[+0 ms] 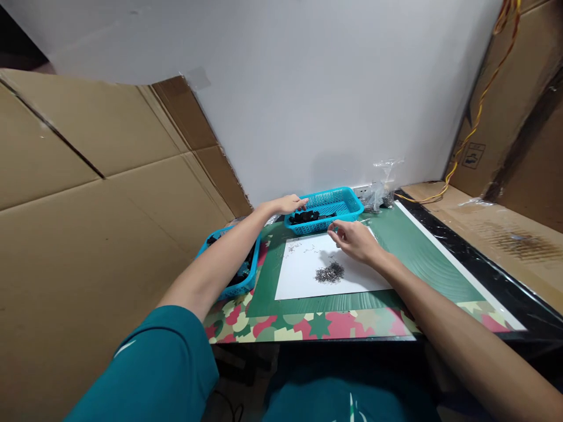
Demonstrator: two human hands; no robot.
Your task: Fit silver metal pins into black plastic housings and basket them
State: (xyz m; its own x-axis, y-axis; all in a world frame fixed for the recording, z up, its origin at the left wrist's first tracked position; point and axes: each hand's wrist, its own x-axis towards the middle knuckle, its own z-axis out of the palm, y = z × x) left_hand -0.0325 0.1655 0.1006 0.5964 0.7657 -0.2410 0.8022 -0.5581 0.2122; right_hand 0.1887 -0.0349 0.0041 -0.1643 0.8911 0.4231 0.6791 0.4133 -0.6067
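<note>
My left hand (291, 204) reaches over the left end of a blue plastic basket (352, 205), its fingers extended and apart above some black parts (308, 217). Over the back right of a white sheet (290, 284), my right hand (352, 239) has its thumb and fingertips pinched together; whatever they hold is too small to name. A pile of small metal pieces (329, 272) lies on the sheet below that hand, with a few more scattered near the sheet's back left corner.
A second blue basket (253, 275) with black parts stands at the left, partly behind my left forearm. Clear plastic bags (378, 196) lie against the wall. Cardboard (109, 234) rises at the left, and a yellow cable (479, 111) hangs at the right.
</note>
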